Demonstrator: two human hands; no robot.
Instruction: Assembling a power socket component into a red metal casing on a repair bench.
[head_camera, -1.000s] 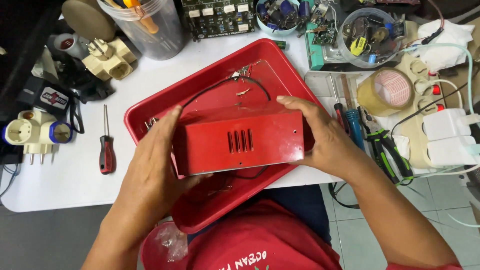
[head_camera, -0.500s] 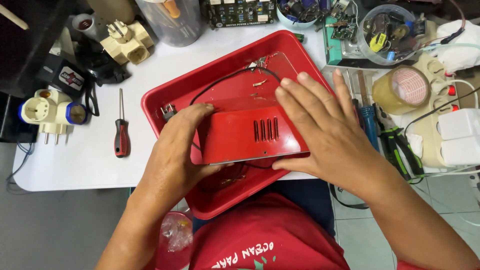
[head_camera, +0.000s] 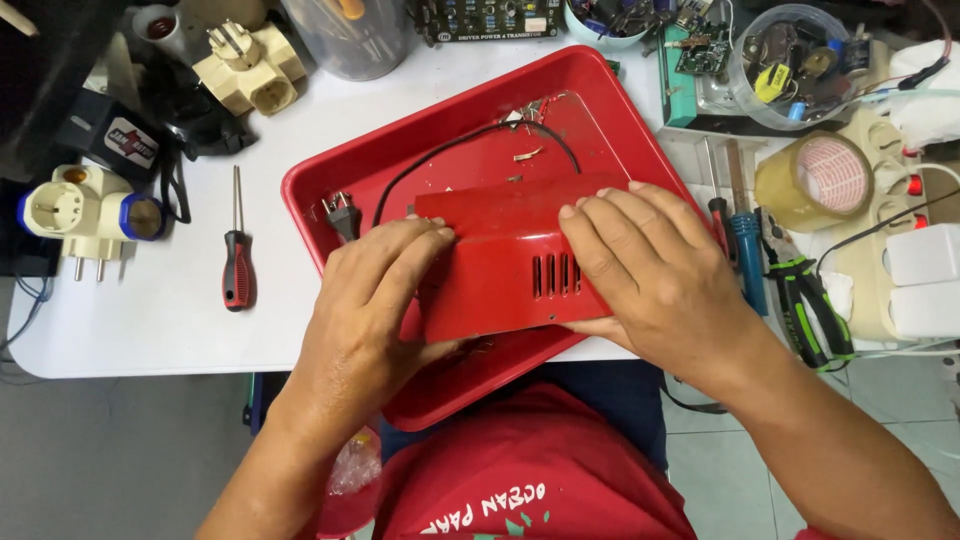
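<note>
**Both hands on red metal cover over tray**

Head view. The red cover (head_camera: 510, 260), a bent metal panel with a row of vent slots, sits at the centre of the frame, held over the red tray (head_camera: 330, 190). It is tilted, its far edge higher in the frame than its near edge.

The left hand (head_camera: 365, 300) grips the cover at its 9 o'clock end: fingers curled over the top edge, thumb under the near edge. The right hand (head_camera: 650, 275) lies on the cover at its 3 o'clock end, fingers flat and close together across the top face, beside the slots; its thumb is hidden below.

Inside the tray, a black cord (head_camera: 470, 135) loops from 12 o'clock round to a plug (head_camera: 343, 213) at 9 o'clock of the cover.

On the white table (head_camera: 150, 320): a screwdriver (head_camera: 236, 265) at 9 o'clock of the tray, well apart; a cream adapter (head_camera: 255, 70) at 11 o'clock; a tape roll (head_camera: 815, 180) at 3 o'clock; green-handled pliers (head_camera: 805, 295) just beside the right wrist
</note>
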